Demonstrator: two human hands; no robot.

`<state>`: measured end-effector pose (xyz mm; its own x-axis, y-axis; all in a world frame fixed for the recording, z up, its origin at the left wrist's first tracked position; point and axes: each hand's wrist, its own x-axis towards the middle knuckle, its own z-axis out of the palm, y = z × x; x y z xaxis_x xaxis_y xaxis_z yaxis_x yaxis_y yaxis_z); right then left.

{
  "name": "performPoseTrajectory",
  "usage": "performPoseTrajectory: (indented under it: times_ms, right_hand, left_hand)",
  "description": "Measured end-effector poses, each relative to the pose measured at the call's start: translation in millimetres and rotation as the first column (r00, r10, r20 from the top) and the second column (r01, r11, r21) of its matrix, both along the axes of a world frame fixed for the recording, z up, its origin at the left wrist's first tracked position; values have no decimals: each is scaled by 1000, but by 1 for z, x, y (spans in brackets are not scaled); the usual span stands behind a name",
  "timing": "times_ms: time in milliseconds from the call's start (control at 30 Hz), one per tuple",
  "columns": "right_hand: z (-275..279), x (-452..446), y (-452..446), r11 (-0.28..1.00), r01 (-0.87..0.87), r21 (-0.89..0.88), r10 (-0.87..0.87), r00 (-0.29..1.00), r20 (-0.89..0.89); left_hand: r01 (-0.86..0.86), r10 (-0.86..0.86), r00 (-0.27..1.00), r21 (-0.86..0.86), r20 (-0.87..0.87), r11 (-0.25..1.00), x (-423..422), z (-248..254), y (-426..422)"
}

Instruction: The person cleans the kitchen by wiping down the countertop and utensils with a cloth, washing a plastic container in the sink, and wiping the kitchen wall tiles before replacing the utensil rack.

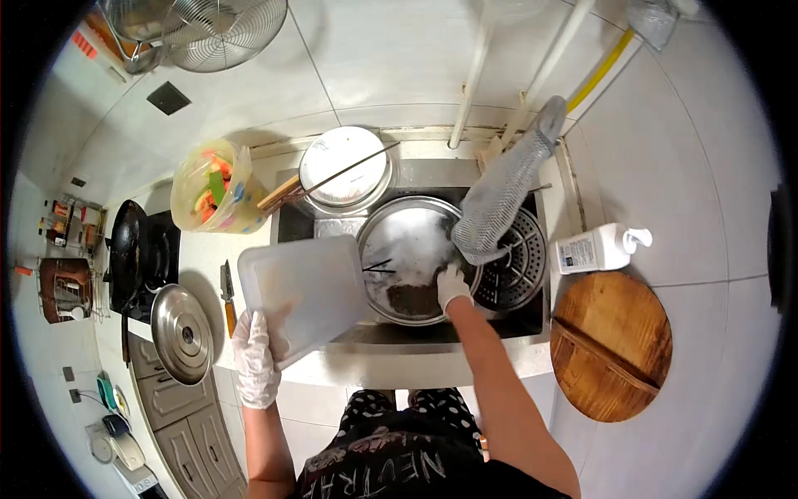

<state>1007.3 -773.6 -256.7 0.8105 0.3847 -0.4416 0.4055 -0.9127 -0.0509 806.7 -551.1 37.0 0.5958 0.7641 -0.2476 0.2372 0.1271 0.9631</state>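
The container (pixel 320 287) looks smooth matt plastic, the basin (pixel 372 220) glossy metal.

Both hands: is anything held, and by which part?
The left hand holds the plastic container by its left edge; whether the right hand grips the basin cannot be told.

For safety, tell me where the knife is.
In the head view, the knife lies on the counter at left, between the metal lid and the translucent container.

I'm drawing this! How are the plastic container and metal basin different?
The plastic container is cloudy white; the metal basin silver. The container is straight-sided; the basin round. The container tilts in the left hand; the basin sits in the sink, the right hand at its edge. Each has a gloved hand at it.
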Motion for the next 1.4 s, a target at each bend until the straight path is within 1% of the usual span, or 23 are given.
performPoseTrajectory:
  times_ms: [67, 200, 233, 300, 367, 433, 467, 500, 533, 600, 667, 700, 733, 767, 800, 833, 933, 967, 1033, 1133, 1200, 1300, 1400]
  right_hand:
    - [-34, -9, 27, 968, 38, -250, -69, 991, -119]
    - [-45, 31, 26, 952, -288, -103, 226, 891, -393]
    - [-47, 28, 28, 995, -37, 93, 74, 900, -430]
    - [-49, 18, 24, 788, 468, 399, -184, 799, -572]
    - [-6, 15, 11, 199, 928, 315, -91, 337, -937]
    - [23, 16, 1, 545, 316, 777, 184, 859, -478]
    - [33, 19, -6, 593, -111, 798, 385, 909, -160]
    - [32, 18, -9, 262, 647, 716, 378, 614, -693]
    - [36, 15, -8, -52, 998, 32, 591, 57, -805]
    - [54, 10, -6, -226, 967, -120, 392, -23, -920]
    - [79, -1, -1, -266, 963, 38, 318, 125, -940]
    - [54, 0, -6, 46, 822, 568, 277, 536, -798]
    - [26, 0, -11, 239, 371, 897, 261, 866, -427]
    - [35, 1, -9, 659, -98, 746, 231, 970, -77]
    - [48, -1, -6, 811, -267, 520, 243, 963, 116]
    - [66, -4, -1, 900, -371, 227, 303, 909, 286]
    - [126, -13, 13, 896, -91, 434, 4, 981, 196]
    - [110, -4, 12, 918, -236, 319, 152, 952, 265]
    - [120, 2, 15, 644, -192, 740, 102, 981, 166]
    - [124, 5, 28, 162, 272, 948, -34, 962, -271]
    - [176, -13, 45, -380, 872, 310, 117, 378, -919]
    - [170, -6, 48, -260, 848, 462, 90, 498, -862]
    - [106, 16, 47, -227, 543, 808, 10, 831, -556]
  left_hand:
    - [20, -21, 999, -41, -48, 999, -11, 4, 2]
    - [-32, 24, 997, -105, -74, 994, -23, -2, 3]
    - [-50, 41, 996, -129, -74, 990, -26, -3, 5]
    - [-90, 78, 994, -161, -83, 983, -30, -2, 4]
    - [-102, 97, 995, -189, -38, 977, -32, -4, 6]
    - [-111, 111, 994, -160, -14, 981, -36, -9, 7]
    - [-112, 114, 993, -161, 2, 981, -37, -10, 8]
    - [-111, 116, 993, -162, 23, 981, -36, -11, 8]
    - [-111, 119, 992, -162, 41, 981, -33, -10, 7]
    - [-134, 148, 986, -166, 79, 977, -30, -8, 3]
    - [-100, 127, 985, -202, 121, 974, -35, -17, 9]
    - [-77, 107, 985, -212, 132, 974, -35, -16, 11]
    - [-53, 85, 987, -222, 139, 974, -37, -15, 12]
    - [-26, 61, 988, -231, 144, 973, -38, -12, 13]
    - [10, 23, 987, -207, 158, 978, -38, -8, 16]
    - [39, -7, 986, -189, 166, 981, -37, -3, 19]
    - [55, -21, 980, -168, 197, 984, -44, 9, 26]
    - [42, -5, 979, -178, 204, 983, -48, 2, 33]
    - [-28, 80, 976, -249, 200, 968, -56, 8, 37]
    - [6, 69, 955, -252, 288, 968, -66, -9, 55]
    - [-16, 99, 948, -266, 302, 964, -70, -10, 62]
    - [-35, 118, 944, -262, 309, 964, -75, -7, 67]
    - [-54, 144, 937, -275, 318, 960, -76, -16, 76]
